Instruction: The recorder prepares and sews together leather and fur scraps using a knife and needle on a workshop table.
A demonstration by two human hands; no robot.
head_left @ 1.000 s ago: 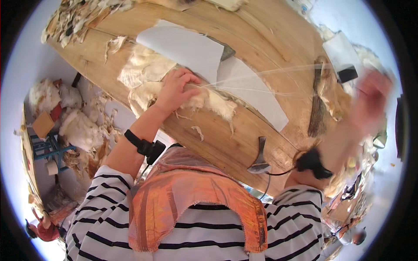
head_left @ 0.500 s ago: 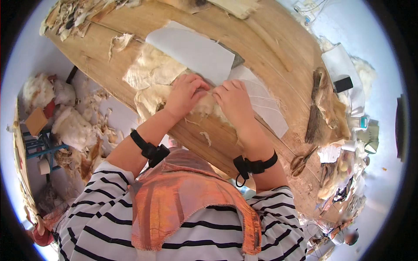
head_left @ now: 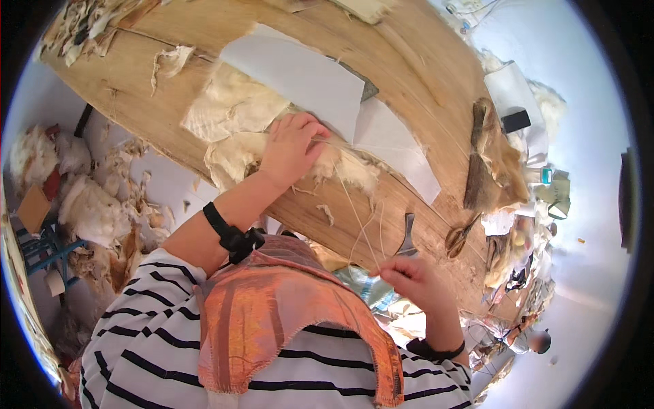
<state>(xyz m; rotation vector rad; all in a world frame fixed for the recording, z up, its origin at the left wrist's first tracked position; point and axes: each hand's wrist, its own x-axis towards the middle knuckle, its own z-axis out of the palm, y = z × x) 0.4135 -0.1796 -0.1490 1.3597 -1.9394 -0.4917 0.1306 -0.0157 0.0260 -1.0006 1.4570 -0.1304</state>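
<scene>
A cream fur pelt (head_left: 235, 158) lies along the near side of the wooden table. My left hand (head_left: 289, 150) grips its edge, thumb and fingers closed on it. From that spot a pale thread (head_left: 358, 215) runs taut toward me, with a loose loop beside it. Pulled back near the table's front edge, my right hand (head_left: 412, 276) pinches the thread's far end; whether a needle sits in the fingers I cannot make out. Beyond the left hand are another cream fleece piece (head_left: 235, 102) and white sheets (head_left: 293, 71).
To the right lie a dark flat-ended tool (head_left: 408, 233), scissors (head_left: 460, 237), a brown fur piece (head_left: 490, 160) and a black phone-like object (head_left: 516, 121). Hide scraps (head_left: 85, 31) heap at the far left. White fleece bundles (head_left: 95, 204) are on the floor at left.
My right hand has left the pelt and drawn back toward me to the lower right, stretching the thread out. The left hand stays on the pelt. The flat-ended tool now shows.
</scene>
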